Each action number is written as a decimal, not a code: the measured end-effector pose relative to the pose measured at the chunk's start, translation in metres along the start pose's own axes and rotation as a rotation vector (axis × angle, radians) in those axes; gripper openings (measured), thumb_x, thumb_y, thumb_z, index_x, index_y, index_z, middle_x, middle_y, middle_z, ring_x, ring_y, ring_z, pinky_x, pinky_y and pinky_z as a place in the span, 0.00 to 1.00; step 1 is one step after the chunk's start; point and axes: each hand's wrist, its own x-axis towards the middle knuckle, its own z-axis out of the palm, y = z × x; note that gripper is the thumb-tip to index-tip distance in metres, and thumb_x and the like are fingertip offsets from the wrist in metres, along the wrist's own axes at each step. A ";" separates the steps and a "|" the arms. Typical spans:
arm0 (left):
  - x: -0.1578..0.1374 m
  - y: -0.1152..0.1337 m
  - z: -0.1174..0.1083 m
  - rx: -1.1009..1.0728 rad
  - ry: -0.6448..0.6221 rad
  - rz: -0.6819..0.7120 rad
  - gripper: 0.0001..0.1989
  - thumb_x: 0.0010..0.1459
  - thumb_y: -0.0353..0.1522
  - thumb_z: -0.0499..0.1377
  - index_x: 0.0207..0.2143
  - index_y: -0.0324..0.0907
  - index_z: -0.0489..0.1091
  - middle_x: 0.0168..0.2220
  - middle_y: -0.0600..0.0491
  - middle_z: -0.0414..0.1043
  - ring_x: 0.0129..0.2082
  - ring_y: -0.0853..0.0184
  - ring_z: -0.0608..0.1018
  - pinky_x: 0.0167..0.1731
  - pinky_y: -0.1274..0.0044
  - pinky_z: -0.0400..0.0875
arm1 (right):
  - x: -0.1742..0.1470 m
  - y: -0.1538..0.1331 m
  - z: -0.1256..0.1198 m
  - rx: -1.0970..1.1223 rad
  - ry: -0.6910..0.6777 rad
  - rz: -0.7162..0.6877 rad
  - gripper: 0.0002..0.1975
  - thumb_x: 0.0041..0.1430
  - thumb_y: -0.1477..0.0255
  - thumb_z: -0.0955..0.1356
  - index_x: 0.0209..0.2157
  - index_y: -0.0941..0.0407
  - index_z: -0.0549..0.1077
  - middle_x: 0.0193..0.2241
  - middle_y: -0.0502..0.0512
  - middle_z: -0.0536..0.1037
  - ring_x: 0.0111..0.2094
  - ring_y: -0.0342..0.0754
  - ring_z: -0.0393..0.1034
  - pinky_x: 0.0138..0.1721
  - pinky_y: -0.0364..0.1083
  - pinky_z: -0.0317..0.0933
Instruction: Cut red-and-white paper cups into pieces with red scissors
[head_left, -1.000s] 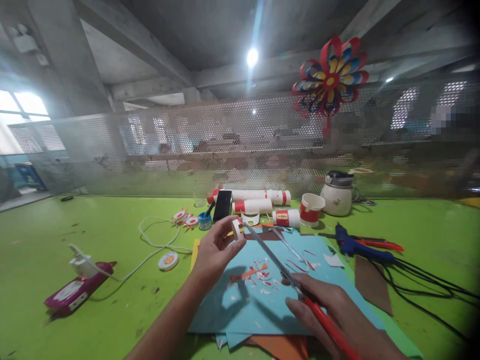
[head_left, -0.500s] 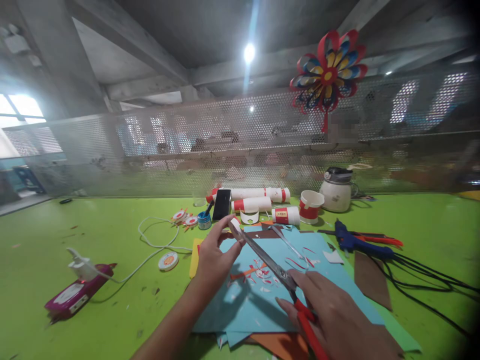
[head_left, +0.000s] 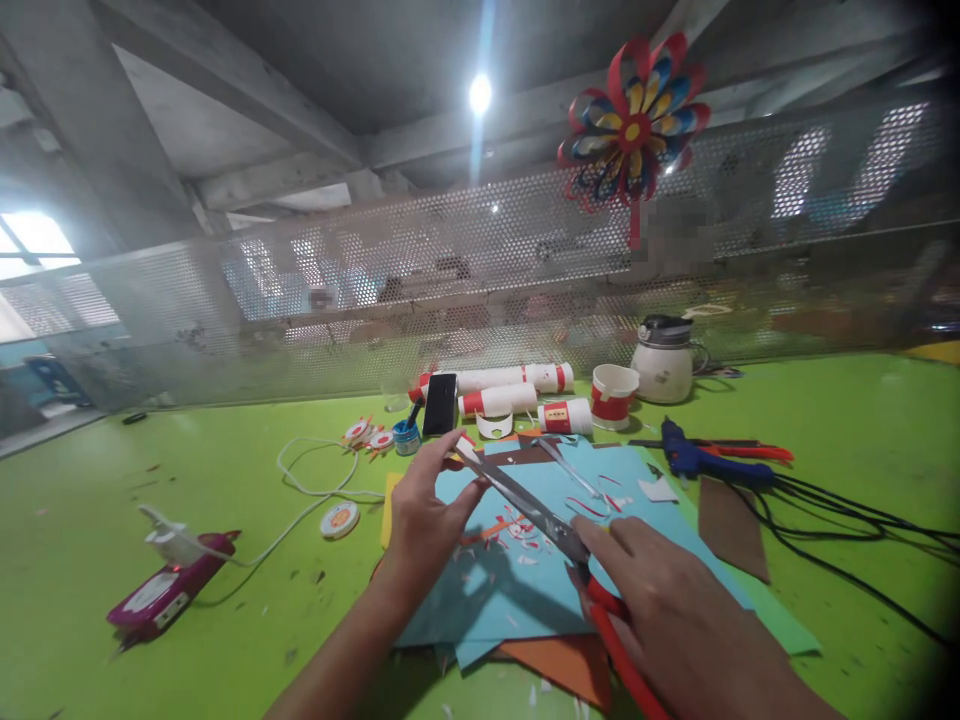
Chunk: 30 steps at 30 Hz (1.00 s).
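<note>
Between thumb and fingers, my left hand (head_left: pixel 429 510) pinches a small white and red paper piece (head_left: pixel 466 446). My right hand (head_left: pixel 667 590) grips red-handled scissors (head_left: pixel 544 515), whose blade tips meet that piece; the blades look nearly closed. Under both hands lie light blue paper sheets (head_left: pixel 442 610), scattered with red, white and orange paper scraps (head_left: pixel 517 528). An orange sheet (head_left: pixel 566 665) sticks out at the near edge of the stack. How far the blades cut into the piece is too small to tell.
Behind the paper are white and red paper cups (head_left: pixel 615 398), a phone (head_left: pixel 440 405), a blue paint jar (head_left: pixel 406 437) and a kettle-like jug (head_left: pixel 664 362). A blue glue gun (head_left: pixel 709 462) with black cables lies right. On the left sits a purple power strip (head_left: pixel 176 590) with a white cord.
The view has shifted slightly. The scissor blades have closed somewhat at the paper piece, and my right hand's fingers have drawn together on the handles. My left hand keeps its pinch.
</note>
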 end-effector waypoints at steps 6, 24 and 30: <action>-0.001 -0.005 0.003 0.052 0.011 0.056 0.23 0.51 0.30 0.63 0.51 0.42 0.66 0.46 0.47 0.73 0.37 0.66 0.78 0.42 0.70 0.74 | 0.003 0.001 -0.003 0.020 -0.061 0.059 0.23 0.51 0.83 0.65 0.50 0.58 0.71 0.34 0.61 0.74 0.35 0.57 0.71 0.34 0.57 0.68; -0.002 0.003 0.001 -0.176 0.018 -0.114 0.24 0.51 0.31 0.63 0.51 0.34 0.67 0.43 0.45 0.75 0.37 0.66 0.80 0.41 0.74 0.78 | 0.002 0.011 0.002 -0.038 0.199 -0.156 0.22 0.49 0.83 0.60 0.47 0.63 0.71 0.26 0.60 0.73 0.25 0.56 0.71 0.21 0.55 0.69; -0.002 0.003 0.002 -0.214 0.031 -0.119 0.24 0.49 0.30 0.64 0.50 0.36 0.68 0.39 0.48 0.76 0.33 0.68 0.80 0.37 0.75 0.79 | 0.001 0.012 0.004 -0.066 0.199 -0.184 0.24 0.48 0.84 0.58 0.48 0.63 0.68 0.25 0.59 0.72 0.24 0.55 0.72 0.21 0.55 0.68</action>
